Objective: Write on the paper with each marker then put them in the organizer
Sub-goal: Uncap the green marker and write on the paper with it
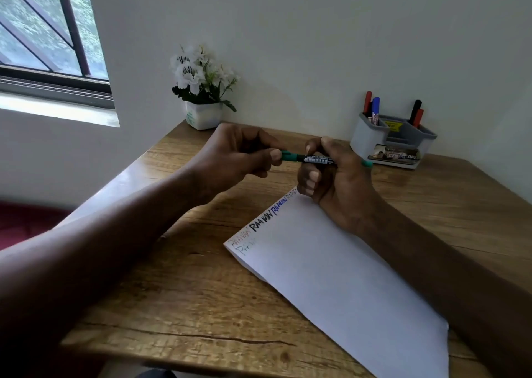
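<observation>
The left grip point(239, 153) pinches the cap end of the green marker point(315, 159) and the right grip point(334, 176) curls round its barrel. The marker is held level above the paper point(331, 262) on the table point(201, 291). It looks light, stiff and smooth, best taken mid-barrel. The organizer point(371, 138) stands beyond.
</observation>
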`<state>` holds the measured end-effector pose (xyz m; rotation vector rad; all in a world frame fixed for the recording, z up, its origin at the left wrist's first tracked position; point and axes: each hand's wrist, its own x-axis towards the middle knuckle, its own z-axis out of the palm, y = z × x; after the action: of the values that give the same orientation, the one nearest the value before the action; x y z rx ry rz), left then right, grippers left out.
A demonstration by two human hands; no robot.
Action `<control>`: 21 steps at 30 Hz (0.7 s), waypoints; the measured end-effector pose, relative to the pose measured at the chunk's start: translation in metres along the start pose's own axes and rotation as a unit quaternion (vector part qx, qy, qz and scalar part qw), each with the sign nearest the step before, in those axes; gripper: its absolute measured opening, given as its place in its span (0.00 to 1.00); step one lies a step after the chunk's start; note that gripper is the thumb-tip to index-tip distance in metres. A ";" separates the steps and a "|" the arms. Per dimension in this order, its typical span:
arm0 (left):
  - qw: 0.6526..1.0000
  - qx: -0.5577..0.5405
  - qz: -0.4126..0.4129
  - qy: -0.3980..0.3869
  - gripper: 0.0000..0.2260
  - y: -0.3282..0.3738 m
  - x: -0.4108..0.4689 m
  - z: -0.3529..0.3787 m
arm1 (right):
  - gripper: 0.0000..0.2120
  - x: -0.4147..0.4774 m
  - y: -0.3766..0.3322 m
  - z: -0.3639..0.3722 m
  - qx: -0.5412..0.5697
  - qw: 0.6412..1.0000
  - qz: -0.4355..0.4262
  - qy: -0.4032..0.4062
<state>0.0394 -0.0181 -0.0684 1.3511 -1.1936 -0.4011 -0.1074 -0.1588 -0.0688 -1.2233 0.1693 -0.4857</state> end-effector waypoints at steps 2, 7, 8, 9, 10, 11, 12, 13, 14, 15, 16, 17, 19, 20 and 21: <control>0.999 -0.031 0.000 -0.011 0.03 0.004 0.000 0.003 | 0.18 0.000 0.000 0.001 0.025 1.000 0.007 -0.003; 0.997 0.051 0.051 0.012 0.04 0.005 0.001 0.005 | 0.18 -0.004 -0.014 0.003 -0.047 0.998 -0.006 -0.035; 0.992 0.095 0.072 0.034 0.05 0.002 0.001 0.005 | 0.19 -0.005 -0.017 0.004 -0.074 0.996 -0.015 -0.041; 0.983 0.150 0.093 0.057 0.07 -0.001 0.002 0.005 | 0.20 -0.005 -0.020 0.003 -0.089 0.995 -0.025 -0.047; 0.970 0.209 0.107 0.069 0.12 -0.003 0.002 0.004 | 0.22 -0.005 -0.023 0.002 -0.090 0.994 -0.033 -0.052; 0.957 0.263 0.109 0.060 0.19 -0.004 0.002 0.003 | 0.26 -0.005 -0.027 0.000 -0.080 0.995 -0.035 -0.056; 0.946 0.308 0.097 0.030 0.27 -0.004 0.001 0.002 | 0.31 -0.005 -0.030 -0.002 -0.064 0.996 -0.032 -0.058; 0.936 0.343 0.075 -0.010 0.33 -0.003 0.000 0.000 | 0.36 -0.005 -0.034 -0.006 -0.052 0.997 -0.027 -0.054; 0.925 0.374 0.049 -0.048 0.38 -0.002 0.000 -0.001 | 0.40 -0.005 -0.038 -0.010 -0.047 0.998 -0.022 -0.044; 0.913 0.399 0.026 -0.077 0.41 -0.001 -0.001 -0.002 | 0.41 -0.006 -0.042 -0.014 -0.048 0.998 -0.021 -0.029; 0.904 0.416 0.005 -0.100 0.43 0.000 0.000 -0.002 | 0.41 -0.007 -0.045 -0.018 -0.053 0.998 -0.024 -0.013; 0.896 0.426 -0.017 -0.121 0.45 0.001 -0.001 -0.001 | 0.40 -0.008 -0.047 -0.022 -0.060 0.998 -0.030 0.006; 0.883 0.439 -0.059 -0.158 0.46 0.004 -0.001 0.002 | 0.33 -0.008 -0.050 -0.030 -0.080 0.994 -0.052 0.057; 0.875 0.447 -0.069 -0.172 0.44 0.004 -0.001 0.004 | 0.27 -0.006 -0.050 -0.036 -0.097 0.989 -0.067 0.090; 0.867 0.458 -0.073 -0.182 0.41 0.004 -0.001 0.005 | 0.20 -0.004 -0.050 -0.041 -0.128 0.980 -0.085 0.126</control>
<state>0.0334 -0.0183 -0.0662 2.2656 -1.7055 -0.1834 -0.1400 -0.2043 -0.0371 -1.4329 0.3530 -0.7870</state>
